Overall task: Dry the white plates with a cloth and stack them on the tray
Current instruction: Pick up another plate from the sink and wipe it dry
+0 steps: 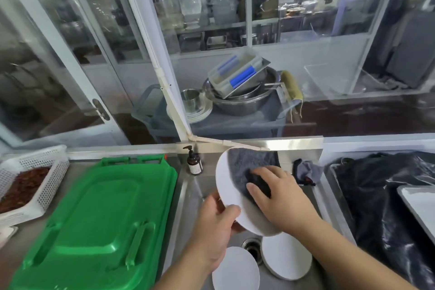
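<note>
Round white plate wiped over the steel sink

The tilted round white plate (229, 186) carried a grey fluffy cloth (251, 162); two more white plates (286, 258) lay in the sink.

Matt white plate (229, 186); fluffy grey cloth (249, 162); brushed steel sink (188, 195); glossy green plastic lid (98, 214).
</note>
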`<action>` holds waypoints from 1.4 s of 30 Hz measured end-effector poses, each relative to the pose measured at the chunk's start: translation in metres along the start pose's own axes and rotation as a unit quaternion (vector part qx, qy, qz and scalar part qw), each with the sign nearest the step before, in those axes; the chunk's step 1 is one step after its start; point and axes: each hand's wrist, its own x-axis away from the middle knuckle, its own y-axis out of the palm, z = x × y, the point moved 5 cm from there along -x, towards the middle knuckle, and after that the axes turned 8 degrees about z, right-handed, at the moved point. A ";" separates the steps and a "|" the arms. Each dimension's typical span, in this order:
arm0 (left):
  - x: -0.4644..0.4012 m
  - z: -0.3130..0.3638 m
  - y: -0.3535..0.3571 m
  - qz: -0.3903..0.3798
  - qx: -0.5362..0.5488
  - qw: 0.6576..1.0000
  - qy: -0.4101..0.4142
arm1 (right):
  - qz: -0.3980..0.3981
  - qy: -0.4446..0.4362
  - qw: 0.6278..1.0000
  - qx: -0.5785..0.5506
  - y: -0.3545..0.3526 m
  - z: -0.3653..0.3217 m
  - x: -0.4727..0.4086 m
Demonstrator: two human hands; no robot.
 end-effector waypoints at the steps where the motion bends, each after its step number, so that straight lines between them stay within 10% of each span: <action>1: -0.002 0.004 -0.002 -0.004 0.007 1.000 0.003 | 0.016 -0.008 1.000 0.024 0.002 -0.005 0.002; 14: 0.001 0.035 -0.030 -0.109 -0.065 0.991 0.041 | 0.110 -0.214 0.970 0.039 -0.002 -0.078 0.000; 30: -0.002 0.074 -0.034 -0.061 0.045 0.992 0.105 | 0.158 -0.053 0.980 0.109 -0.039 -0.058 -0.024; 42: 0.018 0.052 -0.016 -0.083 -0.009 0.996 0.040 | 0.151 -0.196 0.968 0.030 -0.036 -0.105 0.002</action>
